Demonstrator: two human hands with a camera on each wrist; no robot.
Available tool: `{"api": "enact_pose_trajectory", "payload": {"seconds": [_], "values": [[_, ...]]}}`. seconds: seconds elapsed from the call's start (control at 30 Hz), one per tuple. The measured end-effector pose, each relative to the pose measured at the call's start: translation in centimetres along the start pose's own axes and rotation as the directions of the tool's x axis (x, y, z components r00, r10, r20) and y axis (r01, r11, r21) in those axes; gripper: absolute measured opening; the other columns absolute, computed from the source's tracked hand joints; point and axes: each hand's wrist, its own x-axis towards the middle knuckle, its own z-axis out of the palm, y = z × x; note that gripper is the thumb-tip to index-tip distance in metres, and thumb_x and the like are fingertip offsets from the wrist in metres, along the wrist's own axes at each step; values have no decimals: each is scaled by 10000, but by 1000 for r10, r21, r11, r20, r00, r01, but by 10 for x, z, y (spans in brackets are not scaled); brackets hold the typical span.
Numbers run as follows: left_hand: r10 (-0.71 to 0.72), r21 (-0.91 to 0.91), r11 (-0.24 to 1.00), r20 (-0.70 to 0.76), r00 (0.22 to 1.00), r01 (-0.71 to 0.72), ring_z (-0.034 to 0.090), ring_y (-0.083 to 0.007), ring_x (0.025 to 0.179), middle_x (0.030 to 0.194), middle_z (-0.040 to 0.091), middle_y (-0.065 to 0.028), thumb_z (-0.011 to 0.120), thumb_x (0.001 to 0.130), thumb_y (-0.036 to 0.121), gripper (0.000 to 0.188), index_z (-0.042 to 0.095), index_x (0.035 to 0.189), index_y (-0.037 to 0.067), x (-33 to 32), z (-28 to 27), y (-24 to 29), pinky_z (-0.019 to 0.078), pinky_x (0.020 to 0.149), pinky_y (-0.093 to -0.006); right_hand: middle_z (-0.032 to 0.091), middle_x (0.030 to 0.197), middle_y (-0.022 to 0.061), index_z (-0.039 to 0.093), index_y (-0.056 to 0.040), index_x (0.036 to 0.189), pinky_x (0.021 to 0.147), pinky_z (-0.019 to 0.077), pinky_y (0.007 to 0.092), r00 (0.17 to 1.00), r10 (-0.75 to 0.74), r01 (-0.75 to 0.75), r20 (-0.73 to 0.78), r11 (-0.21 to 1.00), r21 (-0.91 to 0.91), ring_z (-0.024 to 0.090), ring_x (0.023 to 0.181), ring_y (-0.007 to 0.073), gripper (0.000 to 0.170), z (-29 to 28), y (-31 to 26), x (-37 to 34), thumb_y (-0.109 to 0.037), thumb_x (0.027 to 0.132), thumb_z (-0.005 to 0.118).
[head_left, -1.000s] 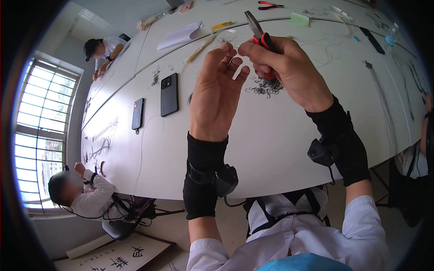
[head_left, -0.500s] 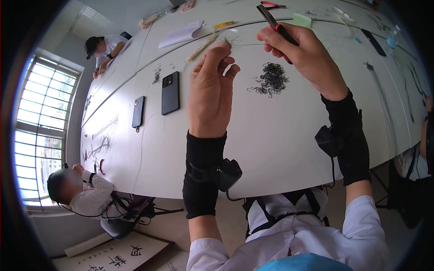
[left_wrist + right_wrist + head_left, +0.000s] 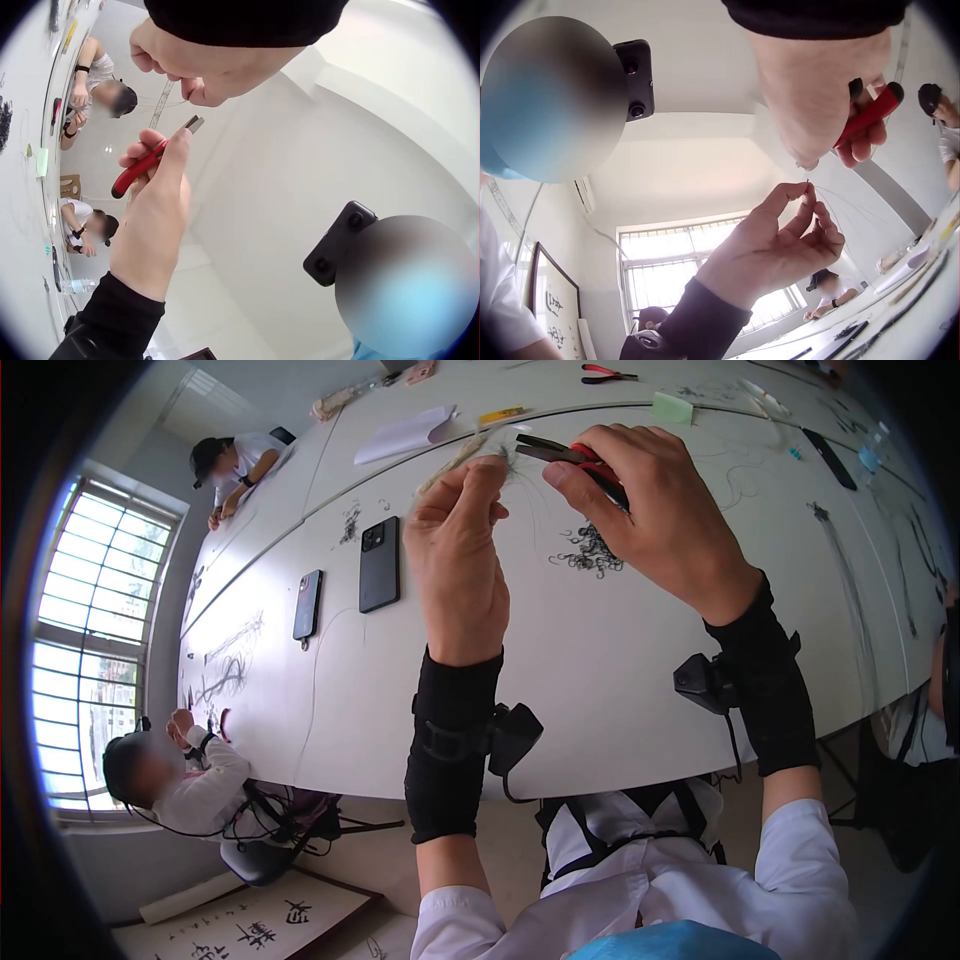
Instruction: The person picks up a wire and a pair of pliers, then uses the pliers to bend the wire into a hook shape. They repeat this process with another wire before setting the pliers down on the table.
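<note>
My left hand (image 3: 462, 560) is raised over the table, thumb and fingertip pinching a thin fishing line (image 3: 840, 206) whose loose strands trail from the pinch. A tiny dark tip (image 3: 808, 181) stands up between those fingertips in the right wrist view. My right hand (image 3: 665, 510) grips red-handled pliers (image 3: 548, 450), their nose turned left and close by the left fingertips. In the left wrist view the pliers' nose (image 3: 195, 124) sits just below the left hand's pinch. Partly hidden behind the right hand, a pile of small dark fish hooks (image 3: 588, 552) lies on the white table (image 3: 590, 680).
Two phones, one black (image 3: 379, 565) and one smaller (image 3: 308, 605), lie left of my left hand. Further back are white paper (image 3: 405, 435), a yellow cutter (image 3: 501, 415), a green note (image 3: 672, 408) and other pliers (image 3: 608, 374). Other people sit around the table.
The right hand first drew away rightward from the left fingertips, a line stretched between them, then came back. The pliers swung from pointing up to pointing left. The left fingers closed in more.
</note>
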Motion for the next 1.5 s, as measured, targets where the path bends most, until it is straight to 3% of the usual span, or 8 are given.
{"api": "enact_pose_trajectory", "payload": {"seconds": [0.43,0.53,0.63,0.77,0.87,1.27,1.37,1.5], "values": [[-45,-62,997,7,999,45,519,-128,905,937,626,-38,693,920,166,154,708,931,13,0,0,3,423,845,-311,657,651,144,658,8,876,527,507,275,987,148,-153,55,982,111,643,535,272,393,-2,-5,-1,-376,962,663],[-68,-62,996,-16,998,66,521,-129,896,923,612,-33,682,923,160,150,704,931,12,1,-3,3,425,834,-309,482,582,68,580,-3,820,510,378,317,971,236,-237,32,945,228,433,504,174,421,-14,2,2,-386,987,630],[-53,-51,997,-17,998,53,521,-128,891,917,605,-30,679,926,160,151,703,931,12,1,1,4,425,826,-307,640,669,134,648,12,878,558,515,314,979,186,-196,83,969,150,620,561,272,422,-17,2,3,-400,969,647],[-41,-63,997,13,999,42,520,-123,885,903,606,-26,682,928,158,143,708,924,17,-4,4,5,422,820,-305,689,767,170,664,26,921,626,556,309,998,64,-65,16,992,105,685,643,270,425,1,-4,1,-398,952,669],[-41,-86,995,22,999,42,525,-116,870,889,605,-21,682,929,153,132,711,917,25,-6,4,7,430,811,-301,686,740,161,660,22,897,613,554,308,999,-17,18,-43,1000,21,681,614,263,405,6,-8,2,-379,951,676],[-100,-104,989,25,995,102,538,-99,826,836,576,-11,683,917,144,127,686,897,18,-4,5,10,462,774,-282,509,578,110,548,0,769,515,400,348,972,210,-227,107,957,181,458,495,232,428,5,-14,-3,-362,970,659],[-113,-95,989,4,994,112,528,-95,808,829,570,-13,686,909,137,120,674,868,25,-4,6,10,453,752,-278,581,583,126,636,3,833,495,474,301,989,146,-150,34,981,123,579,470,232,419,3,-7,-2,-391,975,645],[-128,-66,990,10,992,128,514,-92,802,823,562,-7,689,901,144,124,658,841,39,0,2,6,430,742,-273,558,620,62,680,3,925,522,404,287,945,324,-326,44,924,200,500,545,136,507,-18,15,0,-497,969,618]]}}
